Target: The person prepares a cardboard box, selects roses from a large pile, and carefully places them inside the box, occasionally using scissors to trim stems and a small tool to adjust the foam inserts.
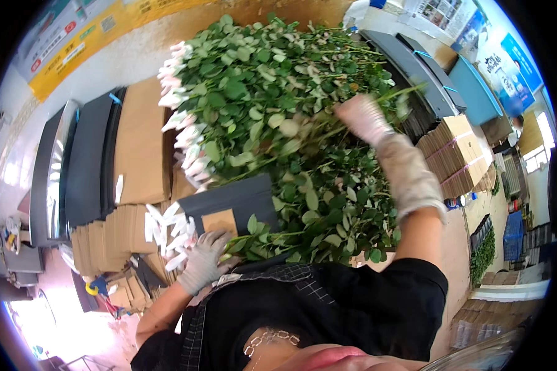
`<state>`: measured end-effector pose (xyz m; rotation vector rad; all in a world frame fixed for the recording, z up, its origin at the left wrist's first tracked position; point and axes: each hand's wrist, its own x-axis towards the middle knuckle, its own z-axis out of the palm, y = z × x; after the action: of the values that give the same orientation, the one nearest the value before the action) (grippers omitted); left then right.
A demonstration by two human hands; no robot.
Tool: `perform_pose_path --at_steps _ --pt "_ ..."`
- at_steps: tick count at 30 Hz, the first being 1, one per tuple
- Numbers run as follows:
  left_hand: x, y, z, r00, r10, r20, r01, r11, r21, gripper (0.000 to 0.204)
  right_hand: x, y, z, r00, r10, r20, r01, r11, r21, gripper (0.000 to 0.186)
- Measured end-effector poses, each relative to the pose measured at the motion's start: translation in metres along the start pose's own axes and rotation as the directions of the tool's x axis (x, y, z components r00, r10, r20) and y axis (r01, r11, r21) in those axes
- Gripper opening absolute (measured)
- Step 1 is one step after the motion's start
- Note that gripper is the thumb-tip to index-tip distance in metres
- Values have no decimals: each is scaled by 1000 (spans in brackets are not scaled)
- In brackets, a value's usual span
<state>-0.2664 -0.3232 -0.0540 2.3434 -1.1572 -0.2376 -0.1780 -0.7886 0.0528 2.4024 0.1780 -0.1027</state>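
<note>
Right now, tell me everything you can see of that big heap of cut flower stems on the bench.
The heap of flower stems is a broad mound of long green stalks thick with fresh-looking oval leaves, lying flat across the bench and over flat sheets of brown cardboard. The bud ends point left, each capped in a pale white-pink sleeve. The right hand, gloved, reaches into the top of the mound among the stalks. The left hand, also gloved, rests on a smaller bunch at the near edge, beside a dark sheet.

workbench [136, 59], heaped leafy flower stems [272, 105], flat brown cardboard sheets [141, 145], dark sleeves [86, 154]
</note>
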Motion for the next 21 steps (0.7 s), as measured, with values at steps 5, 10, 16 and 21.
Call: perform_pose_path --at_steps 5,10,16,21 --pt "2 7 -9 1000 9 24 -10 1000 26 55 -100 81 -61 692 334 -640 -247 943 225 38" --pt "7 4 -13 992 18 124 -31 994 104 55 -111 26 -31 863 452 -225 -290 809 511 24" --pt "8 3 -39 981 63 182 -83 991 102 56 -80 10 0 584 767 -268 -371 545 752 21" --pt "44 4 -81 944 270 -189 -288 955 -77 43 -83 13 -2 769 638 50 -429 457 779 31"
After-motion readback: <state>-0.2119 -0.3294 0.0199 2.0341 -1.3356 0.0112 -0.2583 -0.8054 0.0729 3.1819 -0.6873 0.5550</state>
